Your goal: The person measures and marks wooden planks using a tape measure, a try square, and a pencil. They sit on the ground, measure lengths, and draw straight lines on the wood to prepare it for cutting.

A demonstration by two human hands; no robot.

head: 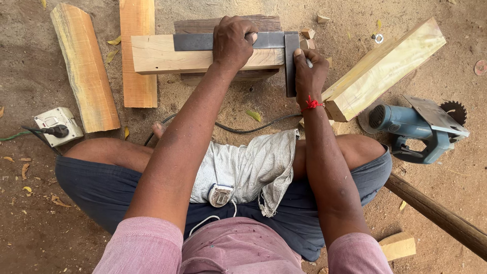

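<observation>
Pink sleeves and dark shorts fill the bottom of the head view, with a grey cloth (253, 165) draped over the lap. Beyond the knees, the left hand (232, 43) presses flat on a dark metal square (284, 48), fingers curled over its long blade, pinning it along a pale wood block (167, 53) on the sandy ground. The right hand (309, 76) — red thread at the wrist — is closed on a pencil (308, 62) beside the square's short arm. A blue circular saw (416, 127) lies well to the right.
</observation>
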